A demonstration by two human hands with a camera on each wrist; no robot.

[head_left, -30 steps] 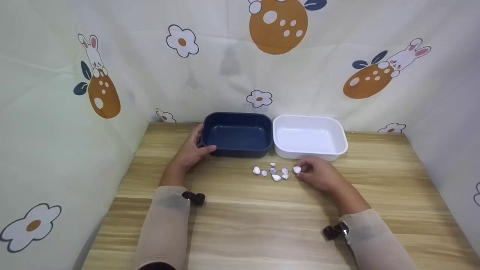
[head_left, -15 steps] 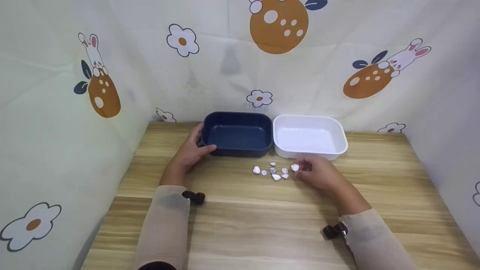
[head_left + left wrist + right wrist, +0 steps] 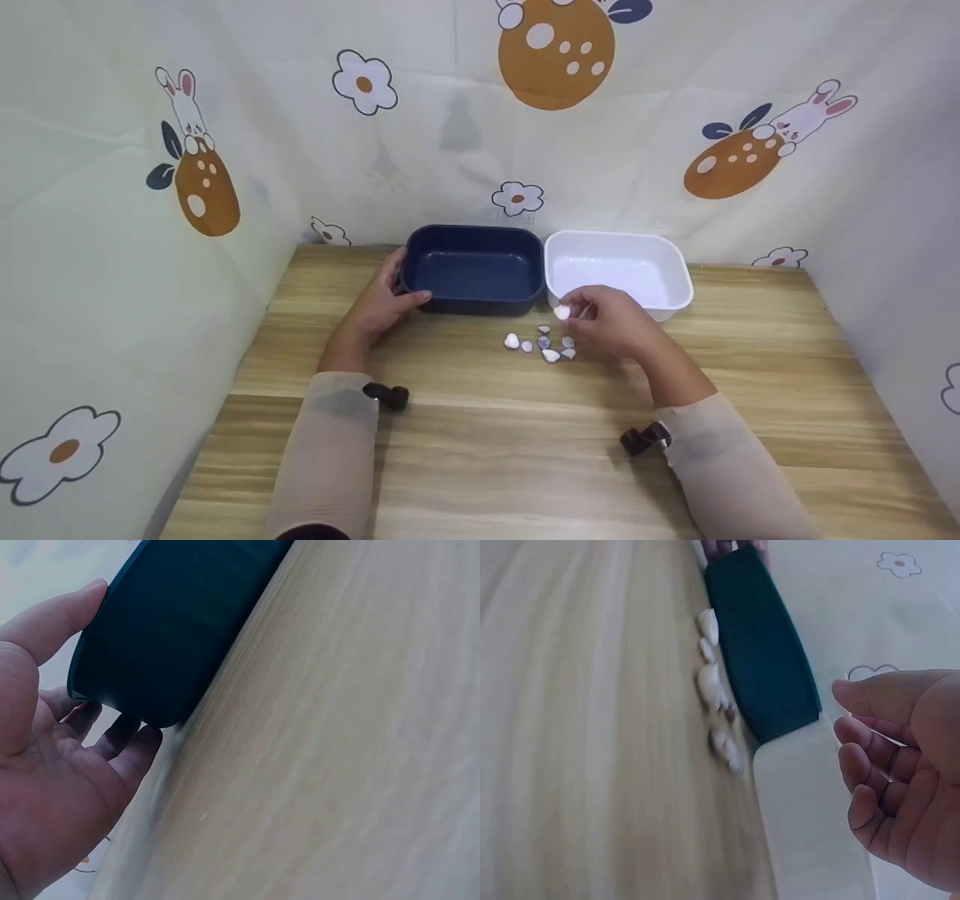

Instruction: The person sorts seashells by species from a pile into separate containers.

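Note:
My right hand [image 3: 619, 322] pinches a white seashell [image 3: 562, 313] between thumb and fingertips. It is raised by the front left corner of the white basin [image 3: 679, 300]; the right wrist view mostly hides the shell behind the thumb. Several small white and greyish seashells [image 3: 551, 355] lie on the table just left of that hand, in front of the basins. My left hand [image 3: 381, 300] holds the left end of the dark blue basin [image 3: 480, 307], thumb over its front rim. In the left wrist view, the other fingers [image 3: 135, 761] bend against the basin's end wall.
Both basins stand side by side on the wooden table [image 3: 510, 450], close to the back wall cloth [image 3: 435, 172] printed with flowers and rabbits. Their insides show no contents. Cloth also rises along the left and right sides. A small dark camera [image 3: 645, 439] juts from the right wrist.
My right hand has lifted the pinched seashell off the table and carried it left and up toward the gap between the basins. The left hand and the other shells stay put.

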